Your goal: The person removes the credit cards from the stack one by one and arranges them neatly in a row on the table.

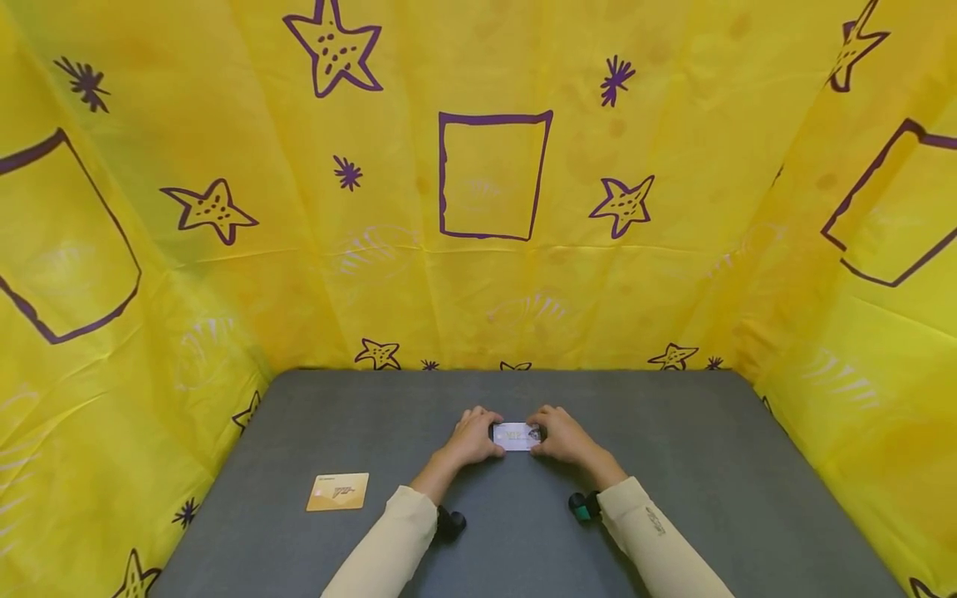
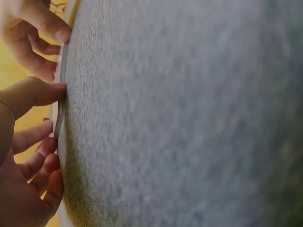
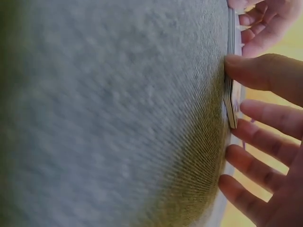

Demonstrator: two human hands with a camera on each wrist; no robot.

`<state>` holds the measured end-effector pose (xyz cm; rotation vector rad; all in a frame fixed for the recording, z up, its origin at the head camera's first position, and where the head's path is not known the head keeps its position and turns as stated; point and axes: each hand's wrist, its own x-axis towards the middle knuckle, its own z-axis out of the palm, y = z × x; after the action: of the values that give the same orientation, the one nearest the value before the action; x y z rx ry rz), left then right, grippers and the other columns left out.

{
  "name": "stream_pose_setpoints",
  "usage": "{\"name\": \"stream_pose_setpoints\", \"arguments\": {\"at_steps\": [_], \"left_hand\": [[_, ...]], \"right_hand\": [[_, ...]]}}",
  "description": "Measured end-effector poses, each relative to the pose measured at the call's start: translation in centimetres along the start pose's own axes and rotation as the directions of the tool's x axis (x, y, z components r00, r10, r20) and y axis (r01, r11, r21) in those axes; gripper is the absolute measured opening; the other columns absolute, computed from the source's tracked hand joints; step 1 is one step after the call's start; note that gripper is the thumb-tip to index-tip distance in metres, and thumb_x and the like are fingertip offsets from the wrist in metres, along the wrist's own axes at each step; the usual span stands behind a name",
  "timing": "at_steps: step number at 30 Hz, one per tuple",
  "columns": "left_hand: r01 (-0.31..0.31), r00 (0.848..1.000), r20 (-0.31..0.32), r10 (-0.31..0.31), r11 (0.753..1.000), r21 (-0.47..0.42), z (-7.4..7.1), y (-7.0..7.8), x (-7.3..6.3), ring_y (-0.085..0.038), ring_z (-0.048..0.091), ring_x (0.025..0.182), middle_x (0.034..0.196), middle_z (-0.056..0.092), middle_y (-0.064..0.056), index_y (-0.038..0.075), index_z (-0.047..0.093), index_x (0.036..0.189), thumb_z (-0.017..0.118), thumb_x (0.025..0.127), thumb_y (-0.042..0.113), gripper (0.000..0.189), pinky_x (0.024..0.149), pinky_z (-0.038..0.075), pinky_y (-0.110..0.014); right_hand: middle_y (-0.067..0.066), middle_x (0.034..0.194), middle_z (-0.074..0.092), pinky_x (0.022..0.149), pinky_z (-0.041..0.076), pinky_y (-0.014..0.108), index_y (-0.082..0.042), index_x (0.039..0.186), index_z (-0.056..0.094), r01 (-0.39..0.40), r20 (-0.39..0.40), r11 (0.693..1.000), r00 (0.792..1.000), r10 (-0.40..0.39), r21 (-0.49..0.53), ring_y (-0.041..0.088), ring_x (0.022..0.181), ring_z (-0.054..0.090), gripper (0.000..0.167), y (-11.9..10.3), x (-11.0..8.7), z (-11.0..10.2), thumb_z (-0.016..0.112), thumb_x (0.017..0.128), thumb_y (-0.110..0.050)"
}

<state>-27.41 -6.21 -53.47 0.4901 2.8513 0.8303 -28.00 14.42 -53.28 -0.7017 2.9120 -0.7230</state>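
A thin stack of cards (image 1: 512, 437), with a white card printed with a dark picture on top, lies on the grey table at the middle. My left hand (image 1: 474, 438) pinches its left end, thumb at the near edge and fingers at the far edge. At the other end my right hand (image 1: 564, 437) pinches the stack in the same way. The layered edge of the stack (image 3: 230, 111) shows low against the cloth in the right wrist view. Off to the left lies a single orange-gold card (image 1: 338, 492), apart from both hands.
The grey cloth-covered table (image 1: 673, 498) has rounded far corners. A yellow curtain (image 1: 478, 307) with purple stars and squares encloses the far side, left and right. Dark bands with small devices (image 1: 450, 523) sit at both wrists.
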Motion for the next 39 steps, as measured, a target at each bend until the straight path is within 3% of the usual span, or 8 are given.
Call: {"name": "stream_pose_setpoints", "arguments": {"at_steps": [8, 19, 27, 39], "left_hand": [[-0.017, 0.999, 0.029, 0.017, 1.0, 0.009, -0.27, -0.33, 0.49, -0.024, 0.048, 0.098, 0.111, 0.058, -0.011, 0.007, 0.066, 0.119, 0.082, 0.075, 0.023, 0.049, 0.086, 0.042, -0.04], [-0.018, 0.999, 0.046, 0.018, 1.0, 0.016, -0.43, -0.09, 0.61, -0.023, 0.048, 0.098, 0.108, 0.058, -0.009, 0.008, 0.066, 0.116, 0.082, 0.075, 0.023, 0.047, 0.086, 0.043, -0.039], [-0.022, 0.999, 0.024, 0.022, 1.0, 0.003, -0.29, -0.44, 0.65, -0.025, 0.049, 0.1, 0.111, 0.058, -0.01, 0.008, 0.066, 0.117, 0.082, 0.074, 0.024, 0.048, 0.087, 0.043, -0.04], [0.019, 0.999, 0.034, -0.018, 0.999, -0.028, -0.06, -0.65, 0.58, -0.023, 0.048, 0.1, 0.113, 0.058, -0.009, 0.01, 0.066, 0.119, 0.082, 0.076, 0.025, 0.049, 0.087, 0.043, -0.04]], "right_hand": [[0.004, 0.096, 0.057, 0.078, 0.043, 0.035, -0.004, 0.112, 0.071, 0.003, 0.055, 1.0, 0.998, -0.002, -0.022, 0.018, 0.087, 0.049, 0.047, 0.15, 0.73, -0.3, 0.086, 0.069, -0.018], [0.009, 0.104, 0.059, 0.084, 0.046, 0.041, -0.003, 0.111, 0.07, -0.009, 0.056, 0.999, 0.998, 0.011, -0.032, 0.023, 0.094, 0.052, 0.048, 0.14, 0.64, -0.29, 0.086, 0.069, -0.019], [0.008, 0.106, 0.059, 0.087, 0.046, 0.042, -0.004, 0.112, 0.069, -0.032, 0.05, 0.999, 0.998, 0.032, -0.008, 0.023, 0.096, 0.053, 0.046, 0.09, 0.75, -0.17, 0.085, 0.07, -0.017], [0.007, 0.107, 0.058, 0.088, 0.046, 0.042, -0.005, 0.113, 0.069, -0.064, 0.061, 0.998, 0.996, 0.063, 0.013, 0.023, 0.097, 0.053, 0.046, 0.06, 0.68, -0.06, 0.085, 0.071, -0.018]]}}
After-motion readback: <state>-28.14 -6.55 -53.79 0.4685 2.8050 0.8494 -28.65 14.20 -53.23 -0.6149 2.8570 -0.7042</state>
